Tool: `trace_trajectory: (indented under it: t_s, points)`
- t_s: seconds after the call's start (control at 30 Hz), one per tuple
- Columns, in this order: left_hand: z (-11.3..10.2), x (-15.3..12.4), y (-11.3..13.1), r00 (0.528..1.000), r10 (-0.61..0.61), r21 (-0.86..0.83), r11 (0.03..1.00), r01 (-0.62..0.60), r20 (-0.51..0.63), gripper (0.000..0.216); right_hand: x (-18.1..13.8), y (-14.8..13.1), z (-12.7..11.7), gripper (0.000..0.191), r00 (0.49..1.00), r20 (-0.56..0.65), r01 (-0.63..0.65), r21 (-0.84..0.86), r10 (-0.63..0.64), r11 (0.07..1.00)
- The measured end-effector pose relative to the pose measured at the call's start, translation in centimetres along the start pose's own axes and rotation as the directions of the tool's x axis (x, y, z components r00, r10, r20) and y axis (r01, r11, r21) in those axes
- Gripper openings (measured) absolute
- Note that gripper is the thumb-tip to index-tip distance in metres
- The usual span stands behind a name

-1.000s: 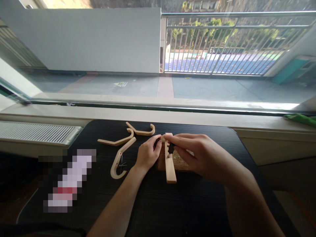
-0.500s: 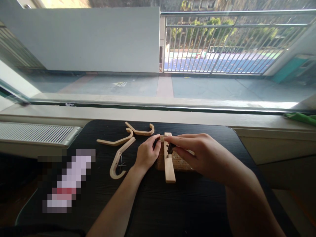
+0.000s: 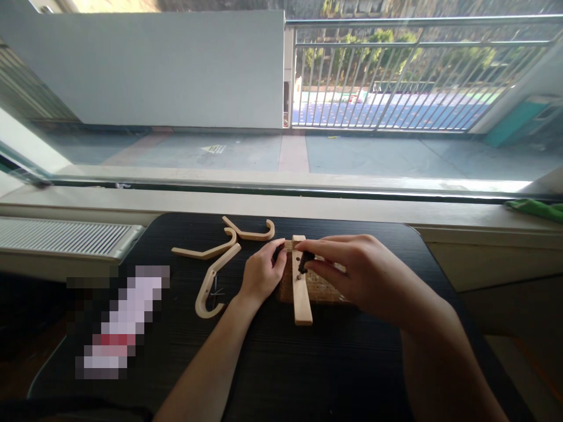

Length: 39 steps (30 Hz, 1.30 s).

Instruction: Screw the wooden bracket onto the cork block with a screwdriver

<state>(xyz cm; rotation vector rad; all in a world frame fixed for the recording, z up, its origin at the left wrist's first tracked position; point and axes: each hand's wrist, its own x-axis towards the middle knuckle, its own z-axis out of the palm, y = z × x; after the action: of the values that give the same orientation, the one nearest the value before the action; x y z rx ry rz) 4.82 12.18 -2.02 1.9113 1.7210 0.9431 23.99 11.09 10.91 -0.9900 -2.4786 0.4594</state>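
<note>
A pale wooden bar [image 3: 302, 305] with holes lies across a brown, woven-looking block [image 3: 323, 287] on the table. One screw head [image 3: 299, 278] shows on the bar. My right hand [image 3: 363, 269] is closed in a pinch around a small dark piece [image 3: 305, 262], held at the bar just above the screw; its exact kind is unclear. At the block's left edge, my left hand [image 3: 263, 274] is closed with thumb and finger on another dark piece [image 3: 277, 253], mostly hidden.
Left of my hands lie three curved wooden hooks, the nearest hook [image 3: 204, 293] with several thin metal screws [image 3: 216, 293] beside it. A blurred-out white and red item [image 3: 127, 316] rests on the black table [image 3: 281, 375]. Beyond are a radiator [image 3: 65, 237] and windowsill [image 3: 264, 204].
My right hand and the dark piece in it have shifted very slightly at the bar. My left hand, the bar and the hooks stay in place.
</note>
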Motion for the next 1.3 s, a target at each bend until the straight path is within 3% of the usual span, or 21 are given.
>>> trace_trajectory:
  t_s: [1.3]
  points:
    - [0.06,-0.02,-0.1,1.0,-0.01,-0.011,1.0,0.01,0.005,0.031,0.33,-0.17,0.41,0.013,0.999,-0.007,-0.036,-0.099,0.035,0.994]
